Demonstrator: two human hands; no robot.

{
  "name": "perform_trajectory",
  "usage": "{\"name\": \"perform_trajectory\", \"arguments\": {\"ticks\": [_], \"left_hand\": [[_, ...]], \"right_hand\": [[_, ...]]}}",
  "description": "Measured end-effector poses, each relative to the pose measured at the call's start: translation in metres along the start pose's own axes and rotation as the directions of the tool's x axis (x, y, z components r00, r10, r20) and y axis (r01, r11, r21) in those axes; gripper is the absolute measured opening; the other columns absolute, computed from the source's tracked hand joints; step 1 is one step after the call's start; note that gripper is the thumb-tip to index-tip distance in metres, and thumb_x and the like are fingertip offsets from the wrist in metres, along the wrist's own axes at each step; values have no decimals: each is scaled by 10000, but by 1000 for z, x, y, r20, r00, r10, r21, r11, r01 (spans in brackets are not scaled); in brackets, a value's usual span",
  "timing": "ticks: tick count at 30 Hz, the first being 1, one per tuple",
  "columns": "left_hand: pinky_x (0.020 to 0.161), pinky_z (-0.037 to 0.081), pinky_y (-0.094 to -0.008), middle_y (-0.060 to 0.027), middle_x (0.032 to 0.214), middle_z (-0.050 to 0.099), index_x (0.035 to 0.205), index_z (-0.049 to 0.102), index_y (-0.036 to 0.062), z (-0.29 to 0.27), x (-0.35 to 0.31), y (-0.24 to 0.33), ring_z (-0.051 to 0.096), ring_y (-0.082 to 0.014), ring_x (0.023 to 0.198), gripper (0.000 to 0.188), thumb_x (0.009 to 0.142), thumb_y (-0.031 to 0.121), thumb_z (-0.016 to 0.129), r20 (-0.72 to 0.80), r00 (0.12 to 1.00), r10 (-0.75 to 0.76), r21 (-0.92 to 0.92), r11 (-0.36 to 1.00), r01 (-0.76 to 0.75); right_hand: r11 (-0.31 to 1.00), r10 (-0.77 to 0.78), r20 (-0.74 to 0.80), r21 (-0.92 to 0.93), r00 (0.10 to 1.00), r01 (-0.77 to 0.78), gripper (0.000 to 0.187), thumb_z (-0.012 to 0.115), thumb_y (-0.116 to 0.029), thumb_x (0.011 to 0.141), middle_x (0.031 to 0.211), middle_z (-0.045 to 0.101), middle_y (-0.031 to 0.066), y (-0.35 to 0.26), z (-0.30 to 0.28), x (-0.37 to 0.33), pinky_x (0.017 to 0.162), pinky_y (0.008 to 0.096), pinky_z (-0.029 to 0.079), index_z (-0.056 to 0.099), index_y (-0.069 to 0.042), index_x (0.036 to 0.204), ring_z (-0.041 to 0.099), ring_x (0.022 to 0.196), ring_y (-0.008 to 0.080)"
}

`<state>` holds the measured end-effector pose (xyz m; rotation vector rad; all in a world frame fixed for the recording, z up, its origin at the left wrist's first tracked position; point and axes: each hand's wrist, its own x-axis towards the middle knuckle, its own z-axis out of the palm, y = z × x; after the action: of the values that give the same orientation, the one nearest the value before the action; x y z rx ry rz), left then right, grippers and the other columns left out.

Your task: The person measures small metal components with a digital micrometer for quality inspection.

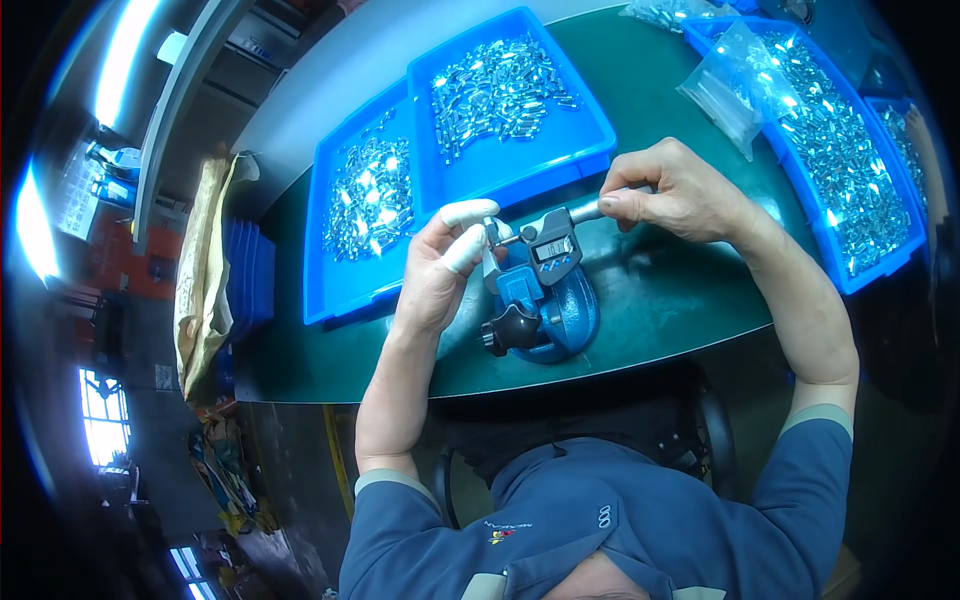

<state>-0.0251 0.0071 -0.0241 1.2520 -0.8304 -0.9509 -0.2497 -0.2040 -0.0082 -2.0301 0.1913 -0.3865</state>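
A digital micrometer (562, 268) with a small display is clamped in a blue stand (578, 312) near the table's front edge. A black knob (516, 328) sits on the stand's near side. My left hand (436, 268), with white covers on its fingertips, pinches at the micrometer's jaws. Whatever lies between those fingertips is too small and covered to name. On the other side, my right hand (685, 192) is closed, thumb and fingers gripping the end of the micrometer's thimble (586, 212).
Beyond my hands, two blue trays (590, 150) (318, 270) hold many small shiny metal pieces. Another blue tray of such pieces (850, 170) stands at right, near clear plastic bags (728, 95). Stacked blue bins (250, 270) and brown paper (205, 290) are at left on the green table (690, 290).
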Motion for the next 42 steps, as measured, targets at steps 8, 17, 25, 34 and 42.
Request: {"name": "perform_trajectory", "arguments": {"ticks": [8, 17, 25, 34, 42], "left_hand": [[791, 561, -275, -92, 1028, 693, 1210, 651, 39, 1, 0, 1, 674, -149, 877, 254, 963, 101, 650, -2, 999, -34, -11, 999, 34], [811, 540, -296, -100, 1021, 703, 1212, 646, 29, 0, 1, 1, 665, -163, 882, 288, 934, 85, 692, 25, 1000, -13, 8, 1000, 12], [781, 552, -286, -107, 1013, 691, 1213, 634, 13, 2, 2, 2, 665, -158, 864, 255, 971, 93, 639, -12, 998, 65, 99, 993, -64], [881, 537, -328, -118, 1051, 713, 1199, 668, 5, -90, 43, 52, 680, -206, 971, 308, 900, 62, 717, -129, 702, 701, 949, 293, -119], [937, 508, -409, -141, 1085, 710, 1103, 730, 69, -63, 111, 27, 654, -320, 1045, 288, 823, 129, 763, 222, 877, 426, 974, -64, -215]], "right_hand": [[1000, 11, 5, 4, 1000, -11, 294, 683, -282, 938, 731, 692, 62, -1, 0, 0, 630, 269, 488, 725, 6, 891, 646, 678, 131], [1000, -6, 4, 12, 1000, 6, 311, 719, -300, 905, 745, 687, 58, -3, -2, -1, 629, 269, 471, 730, 10, 918, 628, 689, 126], [998, -37, -27, -51, 999, 36, 338, 760, -333, 873, 738, 661, 47, 1, -1, -2, 610, 274, 442, 733, -3, 938, 577, 675, 121], [997, -47, -30, -65, 998, 45, 336, 757, -332, 875, 737, 654, 51, 1, -3, -2, 601, 280, 440, 730, -2, 936, 577, 672, 124], [997, -52, -22, -53, 998, 51, 329, 755, -326, 875, 731, 649, 52, -2, -3, -2, 596, 283, 431, 727, -3, 931, 573, 668, 129]]}}
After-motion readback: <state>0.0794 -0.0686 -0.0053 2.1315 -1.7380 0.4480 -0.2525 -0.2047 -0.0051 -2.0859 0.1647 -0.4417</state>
